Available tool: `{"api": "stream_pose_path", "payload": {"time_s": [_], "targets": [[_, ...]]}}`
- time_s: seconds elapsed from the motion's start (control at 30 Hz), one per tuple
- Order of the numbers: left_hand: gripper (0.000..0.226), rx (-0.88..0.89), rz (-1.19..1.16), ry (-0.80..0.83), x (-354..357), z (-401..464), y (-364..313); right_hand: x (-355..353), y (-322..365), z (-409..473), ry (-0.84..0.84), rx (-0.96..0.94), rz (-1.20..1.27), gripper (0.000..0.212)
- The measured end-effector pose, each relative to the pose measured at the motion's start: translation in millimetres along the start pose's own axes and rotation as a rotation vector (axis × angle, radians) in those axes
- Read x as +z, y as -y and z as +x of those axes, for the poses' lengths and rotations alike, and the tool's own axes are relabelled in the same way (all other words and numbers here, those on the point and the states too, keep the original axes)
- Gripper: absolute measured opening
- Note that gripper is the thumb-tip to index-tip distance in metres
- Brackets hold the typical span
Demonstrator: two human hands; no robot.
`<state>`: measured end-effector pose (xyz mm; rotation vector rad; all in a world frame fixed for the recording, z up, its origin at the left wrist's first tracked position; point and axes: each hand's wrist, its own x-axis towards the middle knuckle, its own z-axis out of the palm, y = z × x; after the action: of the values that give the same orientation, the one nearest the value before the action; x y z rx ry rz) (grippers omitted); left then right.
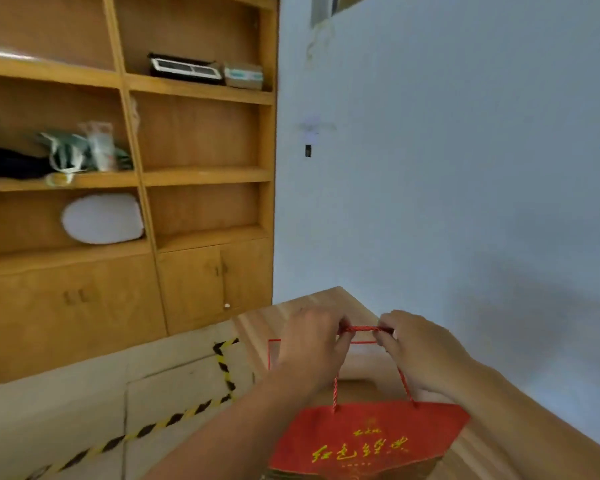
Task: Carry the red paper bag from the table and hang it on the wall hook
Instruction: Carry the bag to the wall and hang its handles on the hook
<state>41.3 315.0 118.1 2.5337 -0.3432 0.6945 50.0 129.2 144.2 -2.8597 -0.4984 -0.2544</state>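
Both hands, the left hand [310, 344] and right hand [418, 348], pinch the red rope handle [364, 329] taut between them, the red paper bag [368, 439] hanging beneath over the worktop [312, 303]; the carry seems underway, and next the handle must rise to the wall hook [308, 150] far above and ahead.

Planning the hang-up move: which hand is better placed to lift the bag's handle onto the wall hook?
Probably the right hand: it grips the rope handle on the wall side, nearer the hook. The left hand holds the other end.

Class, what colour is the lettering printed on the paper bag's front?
Yellow-gold, on the red paper bag, seen in the head view.
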Motion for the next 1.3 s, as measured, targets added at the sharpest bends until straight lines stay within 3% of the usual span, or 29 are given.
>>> {"api": "stream_pose_path", "payload": {"time_s": [0.17, 0.43, 0.7, 1.0, 1.3], "targets": [[0.005, -0.179, 0.121, -0.061, -48, -51, 58, 32, 72, 22, -0.049, -0.284, 0.058, 0.018], [0.003, -0.437, 0.241, -0.149, -118, -100, 123, 74, 185, 57, -0.040, -0.521, 0.201, 0.019], [0.005, -0.570, 0.222, -0.228, -155, -119, 200, 115, 278, 91, 0.092, -0.479, 0.384, 0.019], [0.005, -0.567, 0.167, -0.224, -180, -106, 307, 135, 352, 151, 0.135, -0.525, 0.217, 0.023], [0.002, -0.531, 0.131, -0.189, -180, -40, 419, 176, 398, 257, 0.094, -0.470, 0.127, 0.021]]}}
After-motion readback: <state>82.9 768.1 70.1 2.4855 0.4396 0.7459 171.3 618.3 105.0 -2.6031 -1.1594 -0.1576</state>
